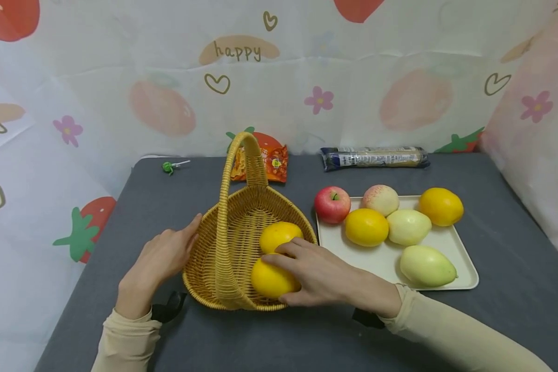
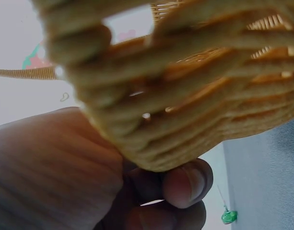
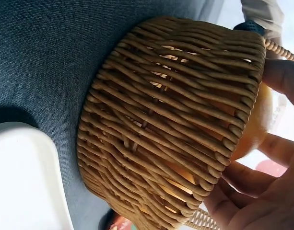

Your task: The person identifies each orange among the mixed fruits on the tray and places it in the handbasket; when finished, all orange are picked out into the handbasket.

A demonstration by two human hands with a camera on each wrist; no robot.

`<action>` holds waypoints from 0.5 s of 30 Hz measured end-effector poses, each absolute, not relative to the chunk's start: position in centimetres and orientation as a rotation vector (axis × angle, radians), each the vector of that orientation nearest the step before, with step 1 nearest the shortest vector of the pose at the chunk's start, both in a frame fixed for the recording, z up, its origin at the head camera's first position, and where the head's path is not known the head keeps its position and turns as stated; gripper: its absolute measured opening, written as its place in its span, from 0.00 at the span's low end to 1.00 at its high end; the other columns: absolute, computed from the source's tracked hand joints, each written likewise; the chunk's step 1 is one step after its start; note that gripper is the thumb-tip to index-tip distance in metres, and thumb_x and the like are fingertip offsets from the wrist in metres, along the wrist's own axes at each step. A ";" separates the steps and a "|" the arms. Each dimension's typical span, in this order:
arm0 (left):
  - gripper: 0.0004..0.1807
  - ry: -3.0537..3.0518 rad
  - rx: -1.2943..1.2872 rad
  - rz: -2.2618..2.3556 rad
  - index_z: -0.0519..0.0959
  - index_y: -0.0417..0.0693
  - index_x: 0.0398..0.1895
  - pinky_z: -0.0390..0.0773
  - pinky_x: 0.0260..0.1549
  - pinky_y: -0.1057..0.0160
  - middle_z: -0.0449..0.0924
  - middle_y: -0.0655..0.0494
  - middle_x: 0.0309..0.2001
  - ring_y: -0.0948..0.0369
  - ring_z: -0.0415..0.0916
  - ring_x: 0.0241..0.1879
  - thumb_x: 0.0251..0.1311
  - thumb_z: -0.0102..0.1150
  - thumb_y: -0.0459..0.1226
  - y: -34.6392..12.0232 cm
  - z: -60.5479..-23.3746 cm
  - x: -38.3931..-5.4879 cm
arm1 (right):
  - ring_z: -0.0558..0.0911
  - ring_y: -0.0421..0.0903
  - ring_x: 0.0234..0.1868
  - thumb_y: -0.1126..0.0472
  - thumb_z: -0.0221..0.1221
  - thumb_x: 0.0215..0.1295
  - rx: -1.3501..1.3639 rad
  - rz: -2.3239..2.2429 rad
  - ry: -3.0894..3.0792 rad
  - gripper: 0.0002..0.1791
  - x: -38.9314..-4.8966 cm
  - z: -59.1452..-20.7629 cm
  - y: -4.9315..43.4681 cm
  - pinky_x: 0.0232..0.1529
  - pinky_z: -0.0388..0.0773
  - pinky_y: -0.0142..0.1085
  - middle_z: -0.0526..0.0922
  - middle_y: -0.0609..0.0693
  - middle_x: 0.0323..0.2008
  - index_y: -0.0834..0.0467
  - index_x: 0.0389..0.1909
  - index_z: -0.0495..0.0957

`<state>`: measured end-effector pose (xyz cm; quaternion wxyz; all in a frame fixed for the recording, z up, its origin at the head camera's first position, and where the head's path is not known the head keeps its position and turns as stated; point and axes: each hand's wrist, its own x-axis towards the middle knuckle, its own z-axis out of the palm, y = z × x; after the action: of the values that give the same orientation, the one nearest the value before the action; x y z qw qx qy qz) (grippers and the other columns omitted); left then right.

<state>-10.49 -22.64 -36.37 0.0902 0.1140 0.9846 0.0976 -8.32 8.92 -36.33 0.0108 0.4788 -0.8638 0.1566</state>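
A wicker basket (image 1: 204, 279) with a tall arched handle stands in the middle of the table. The left hand (image 1: 165, 256) grips its left rim; in the left wrist view curled fingers (image 2: 185, 184) show at the woven edge. Inside the basket's right side, the right hand (image 1: 318, 274) holds an oval yellow fruit (image 1: 272, 279), its fingers spread around it. In the right wrist view this fruit (image 3: 257, 124) shows above the rim. A second yellow fruit (image 1: 279, 235) lies behind it in the basket, partly covered by the fingers.
Right of the basket, a white tray (image 1: 344, 250) bears a red apple (image 1: 332, 204), a peach (image 1: 381, 200), yellow fruits (image 1: 366, 227) and pale green fruits (image 1: 428, 266). Farther back lie a green lollipop (image 1: 168, 167), an orange snack packet (image 1: 276, 164) and a long wrapped pack (image 1: 374, 157).
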 end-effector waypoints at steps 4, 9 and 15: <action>0.29 2.922 0.337 0.298 0.57 0.45 0.76 0.61 0.17 0.62 0.66 0.53 0.18 0.58 0.64 0.18 0.75 0.43 0.40 -22.6 -36.4 -10.5 | 0.77 0.45 0.51 0.44 0.68 0.53 1.490 0.501 -2.757 0.36 -8.5 -36.5 8.8 0.54 0.76 0.40 0.79 0.49 0.53 0.51 0.64 0.73; 0.29 2.921 0.336 0.305 0.56 0.45 0.76 0.61 0.17 0.62 0.66 0.53 0.18 0.59 0.64 0.18 0.75 0.43 0.40 -22.7 -36.5 -10.6 | 0.79 0.44 0.47 0.45 0.69 0.52 1.478 0.490 -2.785 0.35 -8.7 -36.7 8.7 0.49 0.78 0.39 0.79 0.49 0.52 0.50 0.63 0.74; 0.28 2.920 0.335 0.309 0.57 0.45 0.76 0.61 0.17 0.62 0.67 0.52 0.18 0.58 0.64 0.18 0.75 0.43 0.40 -22.7 -36.5 -10.6 | 0.82 0.45 0.48 0.45 0.69 0.53 1.467 0.504 -2.835 0.34 -8.9 -36.8 8.5 0.48 0.79 0.41 0.80 0.48 0.54 0.49 0.62 0.75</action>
<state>-10.59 -22.72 -36.51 0.0930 0.1129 0.9837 0.1043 -8.89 8.50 -36.78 -0.0451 0.4534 -0.8764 0.1558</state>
